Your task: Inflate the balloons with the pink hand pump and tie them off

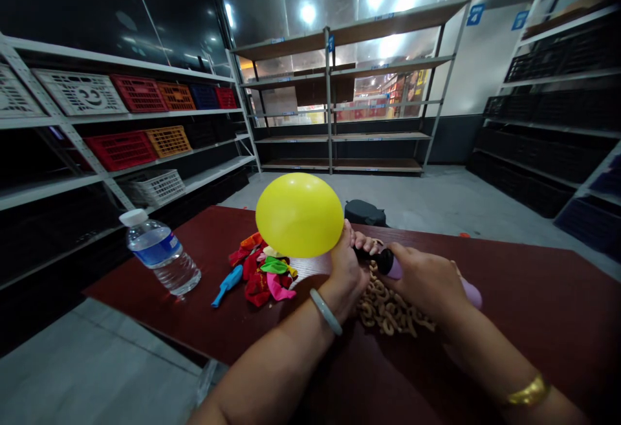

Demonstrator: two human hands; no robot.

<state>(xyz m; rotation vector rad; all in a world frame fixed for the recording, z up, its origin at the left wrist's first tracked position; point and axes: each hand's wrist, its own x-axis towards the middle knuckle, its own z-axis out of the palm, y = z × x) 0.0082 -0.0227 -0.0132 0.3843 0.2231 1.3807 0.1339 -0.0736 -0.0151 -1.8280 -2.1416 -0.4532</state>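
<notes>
A yellow inflated balloon [298,215] stands out over the table, its neck end hidden in my left hand [345,273]. That hand is closed round the neck and also touches the black end of a balloon pump. My right hand [427,279] is wrapped round the pump's lilac body [472,293], which lies roughly sideways. Where the balloon's mouth meets the nozzle is covered by my fingers. Under my hands is a heap of small brown curved pieces [388,312], kind unclear. Left of them lie several limp balloons [262,276] in red, blue, green and pink.
A water bottle [162,253] with a white cap stands at the left of the dark red table [194,321]. Behind the table is a dark grey object [365,213]. Shelves with crates [140,94] line the left wall; more racks [330,108] stand at the back and right.
</notes>
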